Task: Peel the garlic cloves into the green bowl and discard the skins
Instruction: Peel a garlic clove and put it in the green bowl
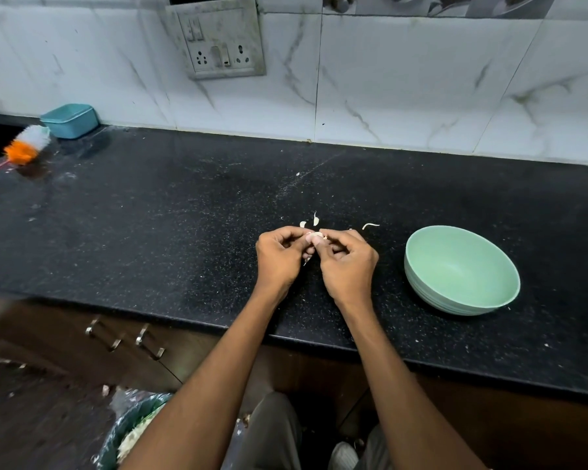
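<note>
**Clove mid-peel above the counter**

Both hands meet over the counter (150,215), near its front edge, so loosened skin falls on it; the left hand (279,257) pinches the garlic clove (316,236) to steady it; the right hand (345,262), fingers curled, picks at its skin; skin scraps (370,226) lie just behind; the green bowl (462,269), seemingly empty, waits to the right near the front edge.
</note>
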Available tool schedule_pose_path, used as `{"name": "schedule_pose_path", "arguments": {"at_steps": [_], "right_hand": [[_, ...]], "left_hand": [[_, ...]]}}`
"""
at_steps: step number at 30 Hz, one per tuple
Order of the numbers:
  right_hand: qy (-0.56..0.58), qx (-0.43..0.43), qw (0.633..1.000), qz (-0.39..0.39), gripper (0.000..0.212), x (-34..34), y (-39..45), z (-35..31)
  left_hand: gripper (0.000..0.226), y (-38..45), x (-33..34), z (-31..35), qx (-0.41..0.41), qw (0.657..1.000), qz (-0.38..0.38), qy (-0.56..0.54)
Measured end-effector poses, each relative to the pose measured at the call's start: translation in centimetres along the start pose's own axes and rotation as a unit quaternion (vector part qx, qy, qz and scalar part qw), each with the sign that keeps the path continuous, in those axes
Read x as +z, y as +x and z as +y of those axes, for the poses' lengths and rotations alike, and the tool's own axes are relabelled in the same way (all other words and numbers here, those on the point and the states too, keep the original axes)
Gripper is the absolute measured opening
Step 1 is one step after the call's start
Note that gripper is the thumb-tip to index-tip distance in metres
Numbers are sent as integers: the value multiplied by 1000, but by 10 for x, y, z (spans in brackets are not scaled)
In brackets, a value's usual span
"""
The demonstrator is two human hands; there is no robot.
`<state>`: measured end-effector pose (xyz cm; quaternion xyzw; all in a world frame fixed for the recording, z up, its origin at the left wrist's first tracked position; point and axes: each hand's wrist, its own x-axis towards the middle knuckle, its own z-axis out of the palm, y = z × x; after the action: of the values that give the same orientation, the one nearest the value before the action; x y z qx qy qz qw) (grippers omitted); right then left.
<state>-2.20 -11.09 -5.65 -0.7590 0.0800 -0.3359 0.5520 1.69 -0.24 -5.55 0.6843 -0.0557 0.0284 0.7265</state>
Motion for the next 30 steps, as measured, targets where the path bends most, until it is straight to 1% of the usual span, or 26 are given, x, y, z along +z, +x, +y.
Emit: {"name": "schedule_pose_path", "arguments": {"at_steps": [2,5,6,10,13,17,18,21,22,27,30], "right_hand": [[-25,-8,1000,-7,13,1,-1,-1],[-63,-3,998,-17,7,0,0,0],[-62,7,998,-24,4,0,0,0],[-47,41,998,-32,8,6,-1,2],[-35,68,997,-16,10,16,-5,-1],[-47,68,996,15,26,32,-13,-6],[-47,64,997,25,26,34,-15,-8],[-18,63,997,47,13,33,-14,-10],[-8,63,997,49,12,33,-14,-10],[17,68,995,65,17,26,-11,-6],[19,68,995,68,20,16,-5,0]], "left_hand": [[13,-1,0,-1,17,999,19,26],[14,-2,1,-1,17,999,27,41],[14,-1,1,0,14,999,25,40],[18,-1,1,-1,5,998,31,53],[21,1,1,-2,16,995,48,91],[21,2,1,-1,12,991,75,107],[20,2,0,-1,11,991,76,107],[16,2,0,-1,9,993,74,95],[15,2,0,-1,10,993,75,93],[11,2,0,-4,27,992,93,78],[13,3,-2,-6,24,992,109,56]]}}
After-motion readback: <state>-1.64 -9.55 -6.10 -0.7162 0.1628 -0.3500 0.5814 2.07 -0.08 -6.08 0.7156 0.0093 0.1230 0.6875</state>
